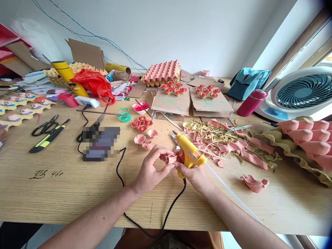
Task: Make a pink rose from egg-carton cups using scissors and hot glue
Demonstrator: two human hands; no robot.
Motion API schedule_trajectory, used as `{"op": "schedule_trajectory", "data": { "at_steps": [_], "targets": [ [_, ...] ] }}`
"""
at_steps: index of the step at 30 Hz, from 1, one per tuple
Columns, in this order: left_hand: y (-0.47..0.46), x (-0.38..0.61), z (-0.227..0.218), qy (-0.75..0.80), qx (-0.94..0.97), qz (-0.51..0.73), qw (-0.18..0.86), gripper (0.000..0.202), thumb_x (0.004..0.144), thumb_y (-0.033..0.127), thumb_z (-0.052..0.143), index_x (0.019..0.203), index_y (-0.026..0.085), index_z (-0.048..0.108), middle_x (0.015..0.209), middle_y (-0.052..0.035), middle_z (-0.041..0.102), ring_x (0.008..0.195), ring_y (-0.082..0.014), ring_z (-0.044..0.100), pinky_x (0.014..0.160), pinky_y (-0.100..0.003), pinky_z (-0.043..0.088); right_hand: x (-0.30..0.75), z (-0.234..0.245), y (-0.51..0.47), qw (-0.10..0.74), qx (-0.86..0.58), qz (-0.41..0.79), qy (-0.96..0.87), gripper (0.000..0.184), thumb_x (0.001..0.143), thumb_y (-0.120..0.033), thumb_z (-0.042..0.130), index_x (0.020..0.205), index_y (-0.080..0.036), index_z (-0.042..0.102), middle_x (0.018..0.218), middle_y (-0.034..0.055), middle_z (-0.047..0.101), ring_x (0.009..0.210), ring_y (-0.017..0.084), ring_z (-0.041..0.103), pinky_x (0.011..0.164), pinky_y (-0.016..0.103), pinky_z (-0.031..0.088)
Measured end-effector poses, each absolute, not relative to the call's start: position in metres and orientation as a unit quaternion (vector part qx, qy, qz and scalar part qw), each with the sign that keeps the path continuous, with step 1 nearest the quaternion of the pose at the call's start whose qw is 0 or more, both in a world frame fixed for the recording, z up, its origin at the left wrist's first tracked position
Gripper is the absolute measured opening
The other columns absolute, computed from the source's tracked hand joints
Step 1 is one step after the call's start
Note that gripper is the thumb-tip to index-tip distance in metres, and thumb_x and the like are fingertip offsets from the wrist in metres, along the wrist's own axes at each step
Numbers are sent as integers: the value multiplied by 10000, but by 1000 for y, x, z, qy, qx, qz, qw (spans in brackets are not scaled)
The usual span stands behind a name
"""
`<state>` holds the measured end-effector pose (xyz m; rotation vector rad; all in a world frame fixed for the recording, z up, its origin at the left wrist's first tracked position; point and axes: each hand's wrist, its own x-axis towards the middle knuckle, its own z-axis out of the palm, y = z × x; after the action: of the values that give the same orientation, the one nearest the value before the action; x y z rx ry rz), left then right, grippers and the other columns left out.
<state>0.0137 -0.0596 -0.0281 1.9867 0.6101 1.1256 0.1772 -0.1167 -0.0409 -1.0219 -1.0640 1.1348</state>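
Observation:
My left hand [151,167] pinches a small pink egg-carton flower piece [169,159] just above the wooden table [64,186]. My right hand [193,173] is wrapped round the handle of a yellow glue gun [188,152], whose body sits right beside the pink piece. A clear glue stick [228,190] trails from the back of the gun, and its black cord [171,207] drops over the table's front edge. Several finished pink and red paper roses [142,125] lie just beyond my hands.
Pink carton scraps and straw-like trimmings [228,141] spread to the right, with one loose scrap [255,183] near the front. Cardboard sheets with red roses [172,98] lie behind. Scissors [45,126], a utility knife [48,138], a fan [302,91] and egg trays [308,138] surround the work spot.

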Motion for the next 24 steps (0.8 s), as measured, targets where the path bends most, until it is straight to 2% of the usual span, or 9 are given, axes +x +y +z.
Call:
{"op": "schedule_trajectory", "data": {
  "at_steps": [6, 10, 14, 20, 24],
  "targets": [
    [-58, 12, -22, 213, 808, 448, 317, 203, 870, 103, 651, 1041, 213, 639, 925, -15, 642, 817, -140, 590, 773, -278, 508, 177, -37, -118, 602, -441, 495, -445, 296, 763, -374, 805, 934, -269, 588, 864, -4, 584, 744, 145, 526, 606, 275, 460],
    [-58, 11, -19, 204, 828, 459, 249, 206, 870, 79, 633, 1024, 216, 642, 928, -26, 668, 841, -158, 611, 809, -312, 517, 176, -34, -119, 601, -436, 513, -431, 266, 780, -351, 792, 957, -269, 612, 913, 5, 618, 777, 152, 570, 656, 292, 494],
    [-58, 10, -19, 198, 839, 460, 210, 220, 856, 51, 629, 992, 223, 639, 903, -17, 680, 870, -168, 645, 850, -332, 526, 177, -31, -119, 616, -420, 524, -412, 285, 775, -364, 800, 916, -266, 573, 997, 16, 650, 793, 164, 605, 700, 325, 520],
    [-56, 10, -20, 204, 844, 461, 186, 222, 846, 59, 640, 988, 226, 602, 856, -1, 675, 823, -160, 645, 840, -333, 520, 182, -39, -119, 630, -430, 515, -391, 236, 822, -336, 766, 930, -274, 565, 1011, 19, 680, 722, 152, 576, 649, 316, 473],
    [-55, 7, -22, 208, 853, 460, 134, 229, 837, 55, 632, 973, 236, 598, 869, 0, 684, 839, -167, 652, 931, -383, 497, 184, -43, -118, 638, -422, 515, -387, 214, 836, -312, 759, 939, -281, 574, 1014, 9, 689, 668, 131, 532, 640, 309, 444]
  ]
}}
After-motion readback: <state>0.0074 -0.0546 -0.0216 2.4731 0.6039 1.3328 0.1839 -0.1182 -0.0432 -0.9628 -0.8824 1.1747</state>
